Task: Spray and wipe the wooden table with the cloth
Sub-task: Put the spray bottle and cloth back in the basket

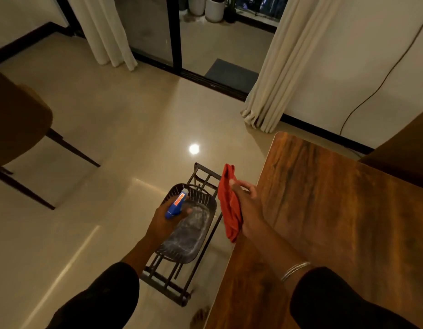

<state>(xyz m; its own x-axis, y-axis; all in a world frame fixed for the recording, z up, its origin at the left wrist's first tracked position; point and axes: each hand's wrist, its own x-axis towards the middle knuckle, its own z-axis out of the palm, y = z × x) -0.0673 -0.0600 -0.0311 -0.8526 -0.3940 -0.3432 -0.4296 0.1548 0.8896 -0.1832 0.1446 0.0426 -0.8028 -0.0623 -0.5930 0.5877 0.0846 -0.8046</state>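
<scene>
Red cloth [229,205] is clamped in the right hand [249,207], left hand [165,219] grips the spray bottle [176,204]; table [336,210] at three o'clock looks dry, unwiped.

No text can be read anywhere. The blue spray bottle [176,205] carries an orange label, but its print is too small and blurred to make out any words.

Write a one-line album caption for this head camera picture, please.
Left hand holds a blue spray bottle over a dark basket; right hand grips a red cloth beside the wooden table.
</scene>
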